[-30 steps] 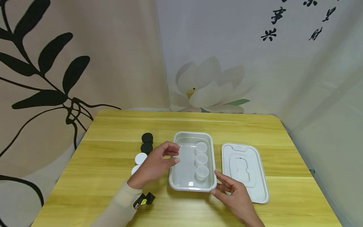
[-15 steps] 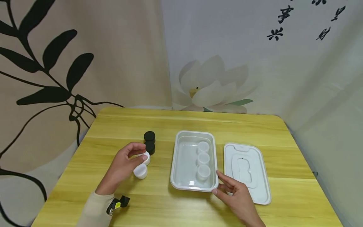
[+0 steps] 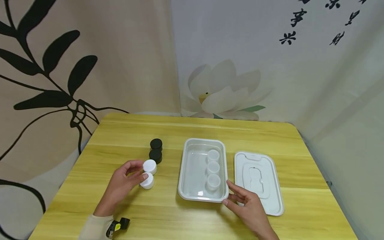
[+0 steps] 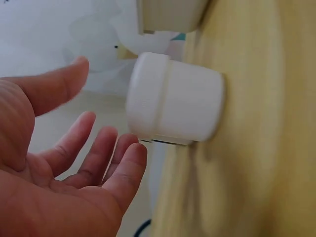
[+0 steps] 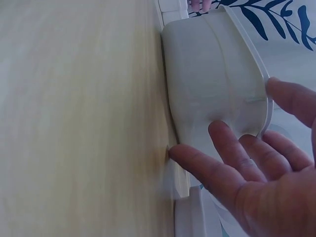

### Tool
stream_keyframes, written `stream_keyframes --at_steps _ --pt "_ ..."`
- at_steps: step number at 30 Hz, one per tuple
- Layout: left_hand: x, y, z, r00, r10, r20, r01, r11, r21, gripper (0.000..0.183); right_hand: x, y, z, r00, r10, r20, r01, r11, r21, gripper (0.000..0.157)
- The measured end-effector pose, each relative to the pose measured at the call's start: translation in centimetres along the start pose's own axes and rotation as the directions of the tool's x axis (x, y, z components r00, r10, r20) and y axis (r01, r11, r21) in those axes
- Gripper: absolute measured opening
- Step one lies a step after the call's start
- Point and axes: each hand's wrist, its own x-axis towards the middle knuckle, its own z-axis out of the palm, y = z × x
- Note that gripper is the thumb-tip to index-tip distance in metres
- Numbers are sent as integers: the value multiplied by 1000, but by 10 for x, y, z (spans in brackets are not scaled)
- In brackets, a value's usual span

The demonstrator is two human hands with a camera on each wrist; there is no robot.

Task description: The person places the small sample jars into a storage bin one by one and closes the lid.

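Note:
My left hand (image 3: 121, 183) hovers beside two small white lidded jars, a nearer one (image 3: 147, 181) and a farther one (image 3: 150, 166). In the left wrist view, thumb and fingers are spread with a gap before an upright white jar (image 4: 173, 98). My right hand (image 3: 250, 206) touches the near right corner of a white plastic box (image 3: 192, 173); in the right wrist view the thumb (image 5: 291, 96) meets the rim, and loosely extended fingers (image 5: 232, 148) lie against the wall. Inside the box, three small white jars (image 3: 213, 167) stand in a row along the right side.
Two black jars, a far one (image 3: 156, 144) and a near one (image 3: 155, 155), stand behind the white pair. The box's white lid (image 3: 271, 186) lies flat to the right. A printed curtain (image 3: 144, 66) hangs behind the wooden table (image 3: 168, 213).
My left hand has moved left from the box's left edge, past the white jars, to their left side. My right hand has stayed at the box corner.

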Motion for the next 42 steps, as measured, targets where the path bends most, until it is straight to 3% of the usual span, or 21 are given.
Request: stream_keyframes --at_steps 9,17,25,32,42 --pt "-2 -18 9 999 -34 -5 34 999 -27 62 1 1 -1 1000 9 2 -9 1000 -1 62" --pt "-5 -28 9 999 -50 22 51 998 -44 62 1 1 0 1000 -6 10 6 1000 2 61" --pt "-8 -31 7 992 -77 98 87 992 -95 64 1 -4 0 999 32 31 -35 996 81 65" --pt "-7 -31 6 992 -55 110 64 995 -76 62 4 -8 2 998 43 39 -47 993 106 76" --pt "-13 -25 6 991 -79 108 87 993 -73 60 10 -8 2 998 29 62 -34 996 86 76"
